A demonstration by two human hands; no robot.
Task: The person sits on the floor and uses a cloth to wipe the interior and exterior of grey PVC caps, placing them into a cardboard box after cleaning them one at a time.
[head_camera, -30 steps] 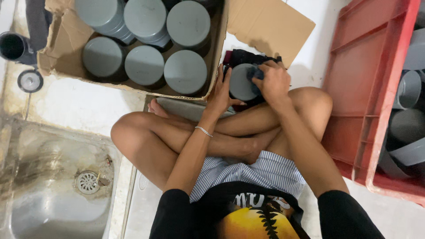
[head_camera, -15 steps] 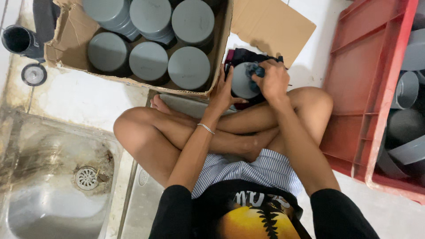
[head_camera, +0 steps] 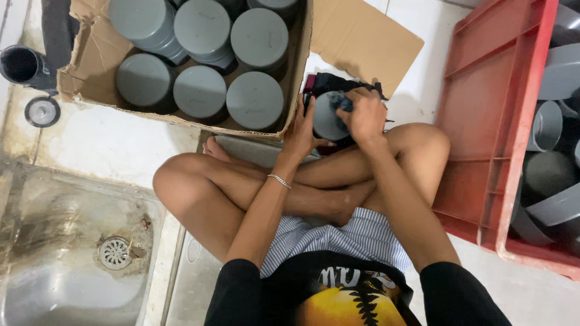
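Red plastic crate (head_camera: 483,121) along the right, loaded with grey pipe fittings (head_camera: 547,175) stacked loosely against each other. Wet, stained basin (head_camera: 36,253) with a round drain (head_camera: 114,252) at lower left. Cardboard box (head_camera: 84,84) ahead, filled with grey caps (head_camera: 255,100) packed flat side up in close rows, one flap (head_camera: 362,39) folded out over the pale floor.

Seated cross-legged between these, knees raised. Grey cap (head_camera: 328,116) held just above the knees, right in front of the box corner, over a dark cloth bundle (head_camera: 332,84). Left hand (head_camera: 300,130) cupped around the cap's left side, fingers wrapped firmly. Right hand (head_camera: 364,115) closed over the top right edge, pinching a small dark rag (head_camera: 344,104) against the surface — how tightly, cannot tell.

Risks, by judgement only: smooth round cap slipping from the cupped grip if the rag hand presses off-centre — likely to roll toward the wet basin or under the legs. Elbow close to the crate wall; a wide swing could knock it and shift the loose fittings. Box corner already torn and sagging; leaning on it could spill the packed rows. Small black tube (head_camera: 21,65) and round lid (head_camera: 42,111) at far left well apart, little danger there.
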